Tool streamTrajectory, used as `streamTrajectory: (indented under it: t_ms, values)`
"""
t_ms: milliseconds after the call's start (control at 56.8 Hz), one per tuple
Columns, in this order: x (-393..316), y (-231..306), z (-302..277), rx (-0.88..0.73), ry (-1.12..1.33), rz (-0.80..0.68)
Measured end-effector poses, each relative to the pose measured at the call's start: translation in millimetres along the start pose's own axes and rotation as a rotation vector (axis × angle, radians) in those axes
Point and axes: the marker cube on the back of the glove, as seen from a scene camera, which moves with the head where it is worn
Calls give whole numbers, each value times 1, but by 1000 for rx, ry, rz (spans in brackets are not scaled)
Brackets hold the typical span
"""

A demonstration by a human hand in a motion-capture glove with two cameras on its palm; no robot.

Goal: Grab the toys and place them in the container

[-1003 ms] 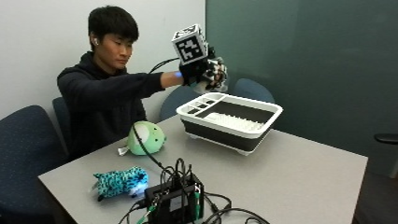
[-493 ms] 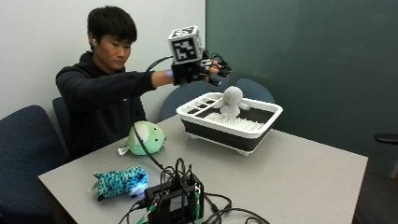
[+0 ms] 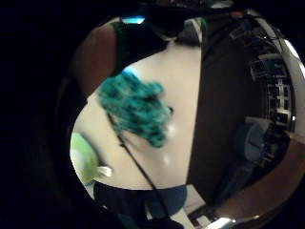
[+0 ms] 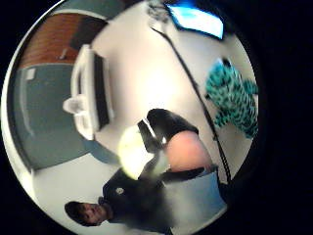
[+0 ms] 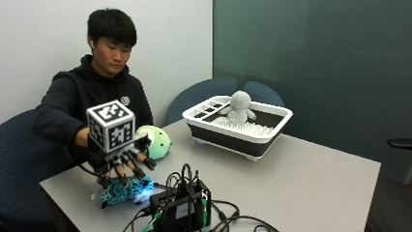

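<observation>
The gloved right hand [image 5: 122, 162] hides part of the teal plush toy [image 5: 122, 189]; contact cannot be told.

On the table [image 5: 309, 179], the container [image 5: 238, 126] stands at the far side with a doll [image 5: 239, 107] sitting in it, a ball toy [image 5: 156, 141] lies nearer the person, and the gloved right hand [image 5: 122, 162] hovers directly over a plush toy [image 5: 122, 190] beside the cable box [image 5: 183, 205] at the near edge.

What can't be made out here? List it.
- Teal toy: the outside view has the gloved hand over most of it, so contact is unclear.
- Green toy: the hand covers part of it.
- Grey toy: the container wall hides its lower body.
</observation>
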Motion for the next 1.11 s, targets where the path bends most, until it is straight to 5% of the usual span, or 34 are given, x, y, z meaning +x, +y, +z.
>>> streamTrajectory:
  t_ms: [158, 475, 668, 968, 1108]
  values:
    - [23, -9, 62, -7, -18, 71]
    - [20, -28, 67, 367, -23, -26]
    - [-38, -18, -5, 415, -34, -156]
    - [-238, -2, -171, 578, -223, -537]
    - [-309, -33, -193, 556, -377, -544]
